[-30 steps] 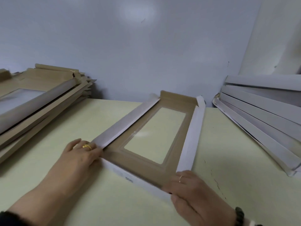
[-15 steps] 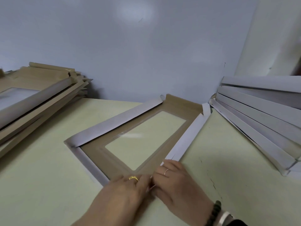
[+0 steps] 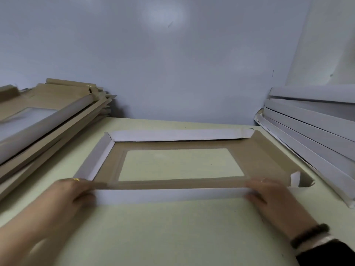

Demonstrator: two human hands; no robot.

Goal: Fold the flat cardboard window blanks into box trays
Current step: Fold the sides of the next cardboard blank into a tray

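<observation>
- Cardboard window blank [image 3: 269, 160] lay on the pale green table [image 3: 172, 237], long side toward the person, brown inner face up, with a clear rectangular window in its middle showing the table through it.
- Left hand [image 3: 76, 191] gripped the near left corner of the blank; thumb lay on the white outer face of the near flap, fingers curled over its top edge. A gold ring showed on one finger.
- Right hand [image 3: 263, 191] gripped the near flap toward its right end in the same way, thumb on the white face and fingers over the edge. A dark bead bracelet and a dark sleeve showed at that wrist.
- Near flap [image 3: 169, 195] stood raised between the two hands, its white side facing the person.
- Far flap [image 3: 178, 135] and left flap [image 3: 96, 158] were folded inward, white faces showing; the right end flap lay open, brown side up, with a small white tab standing at its near corner.
- Stack of brown window pieces [image 3: 48, 116] sat on the table's left side, well apart from the blank.
- Stack of white pieces [image 3: 317, 135] leaned at the right, just beside the blank's right end.
- Grey wall [image 3: 172, 64] rose behind the table.
</observation>
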